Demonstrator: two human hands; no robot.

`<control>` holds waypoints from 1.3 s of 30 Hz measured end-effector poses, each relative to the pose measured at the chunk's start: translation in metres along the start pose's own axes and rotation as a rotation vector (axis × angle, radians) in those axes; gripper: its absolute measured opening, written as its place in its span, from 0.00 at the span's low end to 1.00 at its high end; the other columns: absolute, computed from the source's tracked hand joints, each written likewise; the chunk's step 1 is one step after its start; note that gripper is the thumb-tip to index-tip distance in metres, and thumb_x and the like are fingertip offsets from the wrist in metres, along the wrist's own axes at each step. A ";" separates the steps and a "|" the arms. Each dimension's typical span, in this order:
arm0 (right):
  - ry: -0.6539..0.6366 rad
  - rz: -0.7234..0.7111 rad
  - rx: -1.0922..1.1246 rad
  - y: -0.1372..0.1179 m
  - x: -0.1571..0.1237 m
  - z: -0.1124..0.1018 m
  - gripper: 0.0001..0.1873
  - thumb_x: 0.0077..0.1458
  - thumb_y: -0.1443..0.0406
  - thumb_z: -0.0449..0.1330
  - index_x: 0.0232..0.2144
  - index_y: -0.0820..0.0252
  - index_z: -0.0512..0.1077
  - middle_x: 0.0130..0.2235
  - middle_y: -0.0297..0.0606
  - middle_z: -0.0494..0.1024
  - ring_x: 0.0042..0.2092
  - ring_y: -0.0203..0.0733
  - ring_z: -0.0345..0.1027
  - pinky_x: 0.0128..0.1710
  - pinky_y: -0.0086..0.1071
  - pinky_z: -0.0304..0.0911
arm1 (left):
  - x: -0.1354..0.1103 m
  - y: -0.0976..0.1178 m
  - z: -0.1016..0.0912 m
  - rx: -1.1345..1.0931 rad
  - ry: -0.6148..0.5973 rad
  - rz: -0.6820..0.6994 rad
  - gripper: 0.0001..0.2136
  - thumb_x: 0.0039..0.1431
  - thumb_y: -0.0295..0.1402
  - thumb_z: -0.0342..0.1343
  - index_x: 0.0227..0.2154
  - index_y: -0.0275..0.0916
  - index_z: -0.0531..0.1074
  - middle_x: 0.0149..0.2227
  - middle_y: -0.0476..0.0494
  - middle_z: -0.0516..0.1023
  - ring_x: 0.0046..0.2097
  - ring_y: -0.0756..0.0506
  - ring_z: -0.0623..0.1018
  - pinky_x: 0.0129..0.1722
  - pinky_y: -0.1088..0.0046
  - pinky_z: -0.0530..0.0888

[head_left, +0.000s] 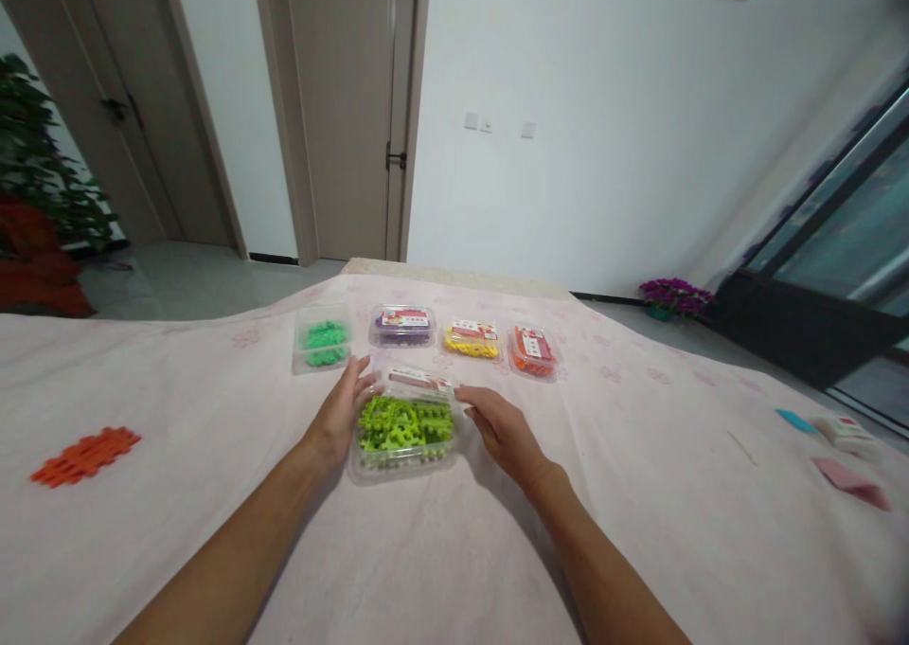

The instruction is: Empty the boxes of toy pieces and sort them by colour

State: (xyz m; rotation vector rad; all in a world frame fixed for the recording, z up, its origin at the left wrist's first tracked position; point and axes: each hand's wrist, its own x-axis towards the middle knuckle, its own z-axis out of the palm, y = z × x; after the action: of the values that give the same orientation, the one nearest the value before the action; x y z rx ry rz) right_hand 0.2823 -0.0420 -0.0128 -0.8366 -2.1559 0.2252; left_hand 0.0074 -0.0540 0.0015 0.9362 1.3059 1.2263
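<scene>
In front of me on the cloth stands a clear plastic box (pixel 404 456) full of lime-green interlocking plastic pieces (pixel 404 421). Its hinged lid (pixel 420 380), which bears a white and red label, is tilted up at the back. My left hand (pixel 342 406) grips the left side of the box, with its fingers at the lid's left corner. At the right, my right hand (pixel 503 427) has its thumb and fingers closed on the lid's edge.
Behind the box is a row: an unlabelled box with green pieces (pixel 323 342), then labelled boxes of purple (pixel 402 327), yellow (pixel 472 340) and orange pieces (pixel 534 351). Joined orange pieces (pixel 86 456) lie left. A pink cloth (pixel 850 483) and a white packet (pixel 846 436) lie far right.
</scene>
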 end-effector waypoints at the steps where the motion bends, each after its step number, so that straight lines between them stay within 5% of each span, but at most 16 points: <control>1: -0.021 -0.049 0.004 -0.004 -0.001 0.001 0.16 0.68 0.66 0.51 0.54 0.53 0.72 0.54 0.44 0.78 0.56 0.44 0.72 0.58 0.42 0.69 | 0.001 0.003 0.000 -0.044 -0.015 -0.018 0.37 0.66 0.59 0.34 0.69 0.41 0.53 0.66 0.34 0.67 0.60 0.41 0.75 0.57 0.60 0.74; 6: -0.109 -0.202 0.013 -0.019 -0.008 0.000 0.19 0.67 0.71 0.50 0.56 0.54 0.69 0.57 0.46 0.75 0.60 0.43 0.68 0.60 0.42 0.67 | 0.006 0.001 0.000 -0.185 -0.027 0.035 0.28 0.63 0.47 0.53 0.62 0.39 0.65 0.63 0.36 0.72 0.56 0.41 0.78 0.53 0.66 0.76; 10: -0.124 -0.169 0.027 -0.030 -0.008 -0.003 0.12 0.65 0.68 0.54 0.48 0.55 0.73 0.50 0.45 0.78 0.52 0.46 0.71 0.53 0.42 0.70 | 0.009 -0.013 0.002 -0.124 0.043 0.034 0.29 0.53 0.36 0.64 0.58 0.36 0.69 0.56 0.35 0.77 0.47 0.42 0.81 0.46 0.68 0.77; 13: -0.008 0.018 0.007 -0.035 0.004 0.003 0.10 0.66 0.65 0.53 0.41 0.55 0.75 0.39 0.42 0.78 0.44 0.45 0.72 0.47 0.40 0.70 | 0.010 -0.020 0.003 0.000 0.034 0.055 0.28 0.51 0.35 0.64 0.57 0.36 0.71 0.50 0.36 0.80 0.41 0.43 0.82 0.41 0.68 0.76; 15: 0.064 0.198 -0.068 -0.034 0.018 0.011 0.12 0.65 0.65 0.54 0.46 0.57 0.75 0.44 0.46 0.76 0.48 0.48 0.70 0.51 0.44 0.67 | 0.010 -0.022 0.003 0.052 0.016 0.055 0.28 0.52 0.36 0.62 0.57 0.35 0.70 0.46 0.36 0.82 0.39 0.43 0.81 0.39 0.67 0.76; 20: -0.179 0.510 -0.068 -0.018 0.040 0.033 0.24 0.65 0.62 0.51 0.60 0.63 0.66 0.58 0.53 0.72 0.59 0.52 0.64 0.61 0.46 0.58 | 0.010 -0.022 0.004 0.075 0.003 0.072 0.28 0.52 0.38 0.62 0.57 0.35 0.70 0.45 0.36 0.82 0.36 0.42 0.81 0.38 0.66 0.75; 24: -0.205 0.573 0.026 -0.013 0.037 0.039 0.25 0.69 0.61 0.44 0.62 0.63 0.65 0.60 0.50 0.71 0.61 0.48 0.64 0.61 0.42 0.57 | 0.007 -0.023 0.002 0.113 0.021 0.105 0.27 0.53 0.38 0.61 0.56 0.35 0.72 0.42 0.38 0.83 0.38 0.42 0.81 0.40 0.67 0.74; 33: -0.144 0.672 0.021 -0.001 0.043 0.043 0.20 0.68 0.59 0.46 0.48 0.56 0.76 0.48 0.42 0.80 0.49 0.47 0.72 0.51 0.38 0.62 | 0.005 -0.029 0.003 0.010 0.083 0.094 0.26 0.56 0.40 0.56 0.57 0.36 0.72 0.43 0.39 0.82 0.38 0.43 0.80 0.38 0.69 0.73; 39: -0.108 0.680 0.100 0.010 0.039 0.052 0.20 0.66 0.60 0.46 0.50 0.56 0.75 0.49 0.41 0.80 0.50 0.45 0.72 0.52 0.36 0.62 | 0.005 -0.033 0.004 -0.093 0.104 0.088 0.27 0.52 0.40 0.59 0.56 0.38 0.71 0.40 0.40 0.82 0.37 0.44 0.80 0.37 0.69 0.74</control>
State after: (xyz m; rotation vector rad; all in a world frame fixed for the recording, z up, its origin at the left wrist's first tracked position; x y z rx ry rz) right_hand 0.2307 -0.0042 -0.0273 -1.5015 -1.8626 0.7248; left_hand 0.0142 -0.0543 -0.0314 0.8806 1.2883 1.4083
